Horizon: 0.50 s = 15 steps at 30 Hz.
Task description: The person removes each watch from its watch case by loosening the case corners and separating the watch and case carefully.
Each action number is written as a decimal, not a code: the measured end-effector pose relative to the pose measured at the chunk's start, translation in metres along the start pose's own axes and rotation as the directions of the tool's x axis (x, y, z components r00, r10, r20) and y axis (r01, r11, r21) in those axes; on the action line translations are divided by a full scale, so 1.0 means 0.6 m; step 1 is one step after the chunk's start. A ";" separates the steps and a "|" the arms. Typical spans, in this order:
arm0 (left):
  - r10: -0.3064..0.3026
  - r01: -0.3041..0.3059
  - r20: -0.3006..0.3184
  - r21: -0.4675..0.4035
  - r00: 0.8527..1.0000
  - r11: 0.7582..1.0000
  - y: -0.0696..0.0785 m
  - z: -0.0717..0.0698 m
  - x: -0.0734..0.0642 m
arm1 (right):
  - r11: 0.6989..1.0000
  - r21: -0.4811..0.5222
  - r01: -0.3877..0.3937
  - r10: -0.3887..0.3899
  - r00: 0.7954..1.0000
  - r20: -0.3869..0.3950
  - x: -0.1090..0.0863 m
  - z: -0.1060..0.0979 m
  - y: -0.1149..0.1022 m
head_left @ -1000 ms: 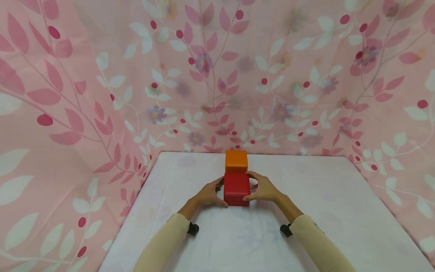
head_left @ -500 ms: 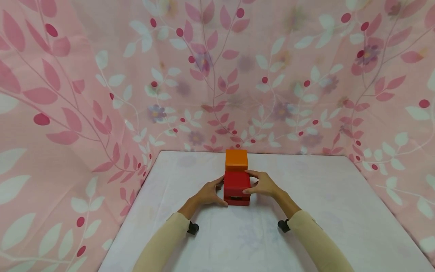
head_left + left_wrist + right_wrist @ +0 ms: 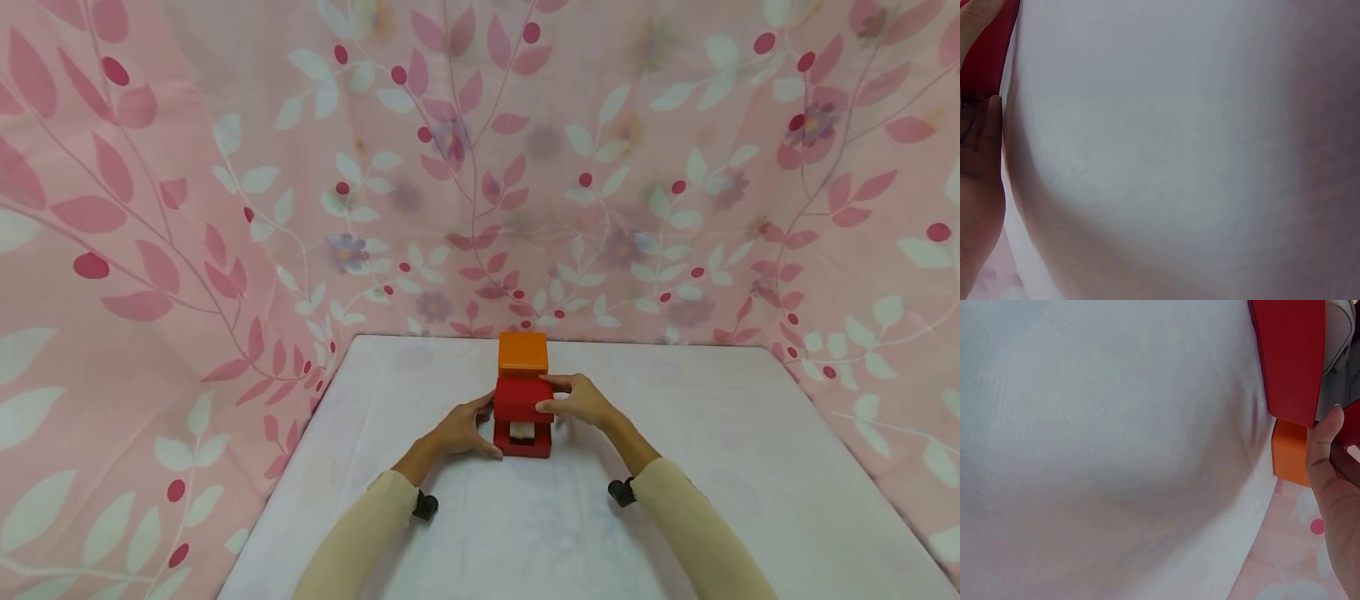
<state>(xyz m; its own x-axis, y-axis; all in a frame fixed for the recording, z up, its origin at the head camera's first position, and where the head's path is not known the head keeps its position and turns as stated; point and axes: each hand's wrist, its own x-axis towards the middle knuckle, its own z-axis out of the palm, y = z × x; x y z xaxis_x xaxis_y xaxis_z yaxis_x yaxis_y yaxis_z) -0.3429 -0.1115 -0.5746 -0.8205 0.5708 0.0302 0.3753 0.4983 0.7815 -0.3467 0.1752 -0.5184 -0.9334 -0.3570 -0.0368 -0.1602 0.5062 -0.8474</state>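
A red hinged box [image 3: 527, 451] stands on the white-covered table in the head view, its lid [image 3: 516, 408] tipped partly up. Through the front gap shows a whitish item [image 3: 522, 431]; the right wrist view gives it as a pale rounded piece [image 3: 1337, 331] with a band, like a watch on a cushion. My left hand [image 3: 459, 427] grips the box's left side, thumb at the front corner and fingers toward the back. With thumb and fingers, my right hand [image 3: 588, 404] holds the lid at its right edge. The left wrist view catches only one red side [image 3: 988, 59].
An orange box [image 3: 522, 350] sits directly behind the red one, near the table's back edge. White cloth [image 3: 675, 500] covers the table. Pink floral fabric [image 3: 480, 167] hangs at the back and both sides.
The red box's lid was down a second ago; its front edge has risen, showing the whitish item inside. My right hand moved up slightly with it, while the left hand stayed put.
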 end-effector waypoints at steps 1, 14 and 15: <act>0.005 -0.005 0.002 0.000 1.000 1.000 -0.001 0.000 0.001 | 1.000 0.004 0.005 -0.005 1.000 0.001 0.001 -0.001 0.000; 0.020 -0.020 0.007 -0.020 1.000 1.000 0.001 -0.001 0.000 | 0.985 0.171 -0.013 0.015 1.000 -0.007 0.017 -0.002 -0.005; 0.019 -0.019 0.007 -0.019 1.000 1.000 0.000 0.000 -0.001 | 0.980 0.196 -0.025 0.028 1.000 -0.014 0.019 -0.001 -0.006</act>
<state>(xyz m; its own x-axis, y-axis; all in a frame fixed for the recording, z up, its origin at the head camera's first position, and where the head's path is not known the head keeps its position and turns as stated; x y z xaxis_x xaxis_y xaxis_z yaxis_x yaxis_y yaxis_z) -0.3426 -0.1117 -0.5745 -0.8100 0.5850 0.0405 0.3827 0.4751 0.7923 -0.3568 0.1697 -0.5153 -0.9420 -0.3315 -0.0532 -0.0710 0.3516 -0.9335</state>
